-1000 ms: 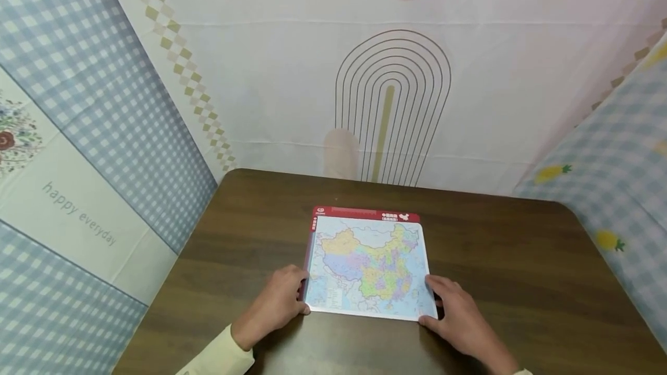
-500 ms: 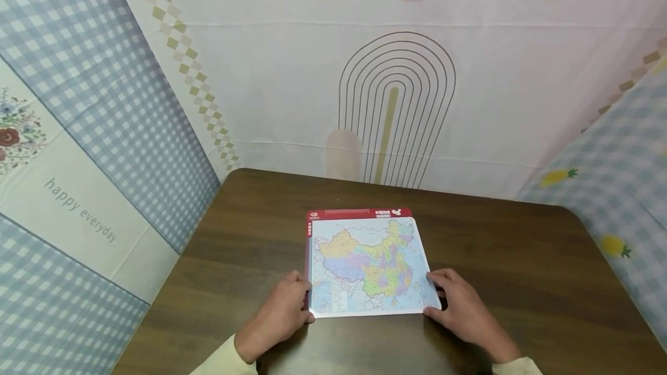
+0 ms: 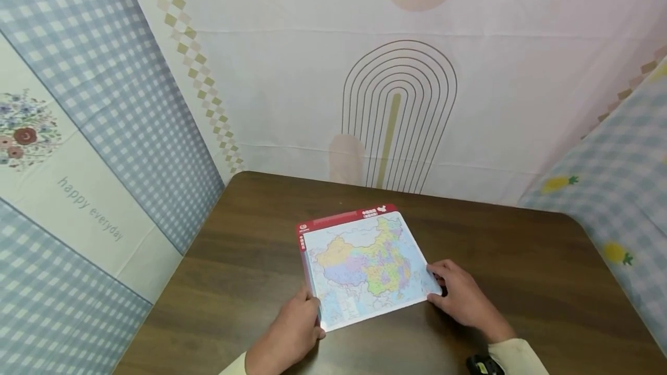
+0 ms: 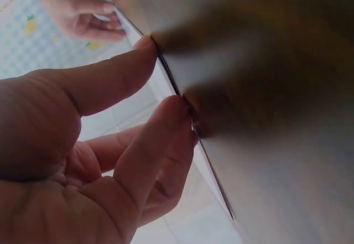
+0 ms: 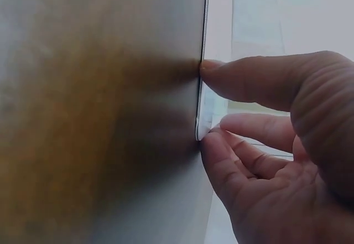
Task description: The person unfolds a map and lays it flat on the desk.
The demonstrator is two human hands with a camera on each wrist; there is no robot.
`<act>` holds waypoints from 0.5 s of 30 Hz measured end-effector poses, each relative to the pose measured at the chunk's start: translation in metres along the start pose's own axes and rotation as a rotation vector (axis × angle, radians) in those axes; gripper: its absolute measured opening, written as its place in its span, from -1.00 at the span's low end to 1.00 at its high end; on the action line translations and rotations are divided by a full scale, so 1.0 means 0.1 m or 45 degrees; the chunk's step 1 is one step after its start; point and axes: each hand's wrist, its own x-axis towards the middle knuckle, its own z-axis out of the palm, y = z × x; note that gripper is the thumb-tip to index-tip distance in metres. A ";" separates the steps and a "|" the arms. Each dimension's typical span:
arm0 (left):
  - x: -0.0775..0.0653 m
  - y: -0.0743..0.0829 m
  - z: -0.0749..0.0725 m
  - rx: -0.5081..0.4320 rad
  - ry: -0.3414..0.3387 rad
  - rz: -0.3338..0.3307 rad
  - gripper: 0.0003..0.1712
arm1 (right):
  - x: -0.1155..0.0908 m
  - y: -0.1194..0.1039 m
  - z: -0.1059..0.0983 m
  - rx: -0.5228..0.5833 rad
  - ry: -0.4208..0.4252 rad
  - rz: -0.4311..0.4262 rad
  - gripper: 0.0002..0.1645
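Observation:
A thin rectangular map board with a red header strip and a coloured map of China lies flat over the brown table, tilted with its right side farther away. My left hand grips its near left corner, thumb at the near edge and fingers along the left side. The right hand holds the near right corner the same way. In the left wrist view, the left hand's fingertips meet the board's thin edge. In the right wrist view, the right thumb presses the edge, with the forefinger just past the corner.
The brown wooden table has rounded far corners. Behind it hangs a pale cloth with an arch pattern. Checked blue cloths flank both sides. A black wristband shows by the right sleeve.
The map board has turned counter-clockwise: its left side has come nearer and its right side has moved away. The left hand has moved nearer and rightward, the right hand slightly away.

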 end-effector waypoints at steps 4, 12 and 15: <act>-0.04 0.05 0.04 0.032 -0.014 0.042 -0.60 | 0.07 0.03 0.00 -0.066 0.038 -0.024 -0.28; -0.06 0.21 0.09 0.156 -0.159 0.069 -0.60 | 0.30 0.08 0.01 -0.097 0.116 -0.012 -0.41; -0.07 0.27 0.12 0.152 -0.183 0.076 -0.59 | 0.37 0.09 0.00 -0.081 0.130 -0.010 -0.44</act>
